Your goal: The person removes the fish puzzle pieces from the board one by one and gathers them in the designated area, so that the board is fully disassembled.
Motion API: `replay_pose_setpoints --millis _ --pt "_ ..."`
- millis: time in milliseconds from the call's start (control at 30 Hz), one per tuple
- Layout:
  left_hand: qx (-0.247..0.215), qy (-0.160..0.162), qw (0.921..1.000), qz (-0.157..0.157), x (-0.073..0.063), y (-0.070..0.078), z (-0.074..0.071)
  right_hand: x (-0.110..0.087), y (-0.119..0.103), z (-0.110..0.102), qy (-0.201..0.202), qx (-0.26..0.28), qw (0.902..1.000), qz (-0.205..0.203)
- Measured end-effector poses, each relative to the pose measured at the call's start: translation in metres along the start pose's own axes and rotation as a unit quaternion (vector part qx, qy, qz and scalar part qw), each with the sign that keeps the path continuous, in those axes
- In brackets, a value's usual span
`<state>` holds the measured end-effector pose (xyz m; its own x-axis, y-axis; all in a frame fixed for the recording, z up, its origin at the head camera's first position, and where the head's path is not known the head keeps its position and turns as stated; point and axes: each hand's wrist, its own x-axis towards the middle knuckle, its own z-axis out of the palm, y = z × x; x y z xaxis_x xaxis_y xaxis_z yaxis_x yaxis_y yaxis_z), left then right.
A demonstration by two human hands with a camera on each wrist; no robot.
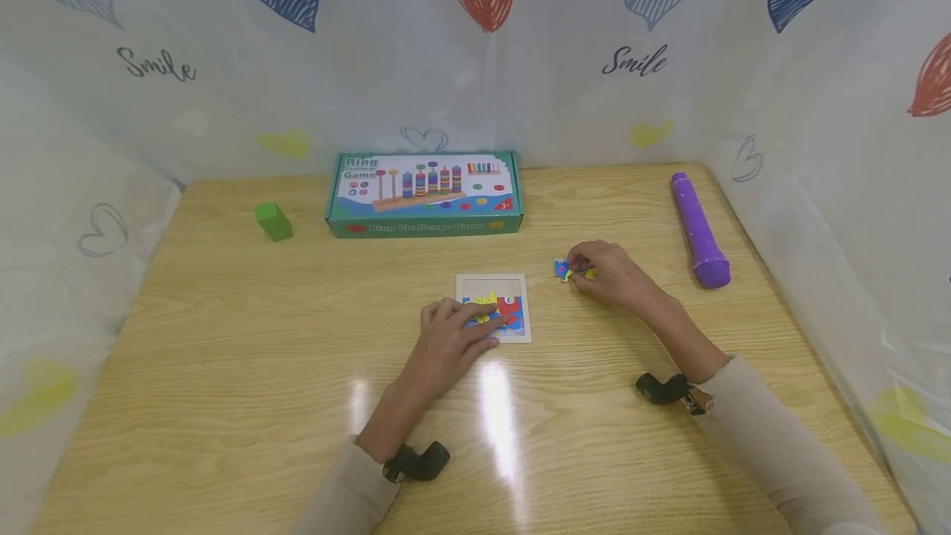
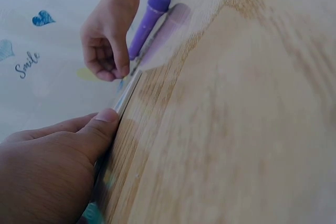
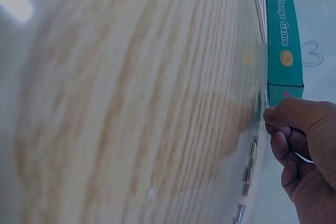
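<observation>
A small jigsaw puzzle in a pale wooden frame point(image 1: 528, 308) lies on the table, with blue, red and yellow pieces in its lower half and a bare board above them. My left hand point(image 1: 455, 341) rests on the puzzle, its index and middle fingers stretched over the pieces and covering part of them. To the right of the frame, my right hand point(image 1: 611, 277) pinches a puzzle piece between thumb and index finger, close over the table. A blue puzzle piece point(image 1: 560, 269) shows just left of those fingertips, and a yellow bit point(image 1: 590, 273) peeks out under the hand.
A green Ring Challenge Game box point(image 1: 425, 228) stands behind the puzzle. Further left is a green block point(image 1: 274, 222). On the right side of the table point(image 1: 245, 370) lies a purple toy microphone point(image 1: 697, 229). A white curtain printed with hearts point(image 1: 371, 81) surrounds the table's back and sides.
</observation>
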<state>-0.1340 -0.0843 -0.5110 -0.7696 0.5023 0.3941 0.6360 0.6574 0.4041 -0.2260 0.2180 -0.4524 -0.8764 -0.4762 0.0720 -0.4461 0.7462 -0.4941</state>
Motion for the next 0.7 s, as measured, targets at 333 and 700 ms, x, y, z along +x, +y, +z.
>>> replay_pose_setpoints --millis 333,700 --pt "-0.005 0.000 1.0000 -0.004 0.0000 -0.0005 0.0001 -0.0004 0.0067 0.0039 -0.001 0.000 0.9999 -0.014" --pt "-0.004 0.000 1.0000 0.002 0.0000 -0.0014 0.0003 -0.0005 0.0022 0.0033 0.002 -0.019 0.9997 -0.014"
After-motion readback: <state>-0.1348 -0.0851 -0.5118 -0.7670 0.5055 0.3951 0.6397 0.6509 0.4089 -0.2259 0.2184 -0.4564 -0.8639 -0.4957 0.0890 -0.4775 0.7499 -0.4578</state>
